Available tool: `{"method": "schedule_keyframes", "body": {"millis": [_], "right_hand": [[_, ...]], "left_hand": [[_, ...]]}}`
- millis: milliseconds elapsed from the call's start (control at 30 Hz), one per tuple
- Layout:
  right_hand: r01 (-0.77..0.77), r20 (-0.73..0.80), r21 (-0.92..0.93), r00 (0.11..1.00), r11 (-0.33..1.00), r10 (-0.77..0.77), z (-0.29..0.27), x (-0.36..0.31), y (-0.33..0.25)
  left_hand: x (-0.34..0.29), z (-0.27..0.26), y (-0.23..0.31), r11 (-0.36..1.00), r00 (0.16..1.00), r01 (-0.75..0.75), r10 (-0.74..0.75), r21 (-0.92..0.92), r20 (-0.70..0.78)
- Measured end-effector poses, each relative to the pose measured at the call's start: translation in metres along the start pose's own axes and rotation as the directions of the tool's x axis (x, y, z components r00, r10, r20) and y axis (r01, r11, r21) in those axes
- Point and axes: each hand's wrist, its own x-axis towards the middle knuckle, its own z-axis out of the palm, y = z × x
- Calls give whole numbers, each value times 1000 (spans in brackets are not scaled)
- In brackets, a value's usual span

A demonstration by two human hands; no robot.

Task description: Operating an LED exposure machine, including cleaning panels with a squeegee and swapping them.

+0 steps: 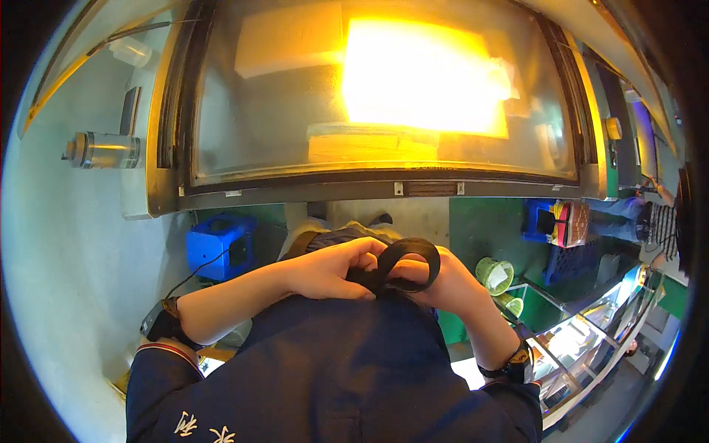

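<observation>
A black ring-shaped band [408, 244], curled like a loop of strap or a roll of tape, is held in front of my waist. My left hand [325, 270] grips its left end, the thumb along the near side and the fingers curled. From the other side, my right hand [449, 286] closes on the band, with some fingers showing through the loop. Part of the right hand is covered by the band. The exact kind of the band cannot be made out.
Ahead stands a glass-fronted cabinet [295, 193] with a bright yellow glow inside. A blue stool [210, 247] is at the left, green baskets [493, 275] at the right. Glass-topped frames [569, 343] stand lower right. Another person's striped sleeve [657, 229] shows at far right.
</observation>
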Motion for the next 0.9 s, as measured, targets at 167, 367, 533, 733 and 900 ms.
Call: {"method": "schedule_keyframes", "body": {"millis": [167, 367, 533, 733, 900], "right_hand": [[78, 29, -240, 997, 968, -73, -1, 2, 3], [-106, 26, -124, 994, 987, 110, 2, -3, -7], [125, 126, -211, 987, 969, -100, 0, -6, 1], [134, 74, -182, 990, 974, -122, 11, -4, -1], [136, 96, -214, 988, 967, -117, 9, -3, -8]], "left_hand": [[2, -1, -8, 999, 1000, 21, -22, 44, 21], [-1, -3, -13, 978, 999, 41, -44, 205, 10], [-2, -1, -12, 975, 999, 24, -19, 219, -29], [-4, -1, -7, 936, 997, 32, -4, 352, -81], [-3, -1, -9, 953, 997, 31, -7, 302, -81]]}}
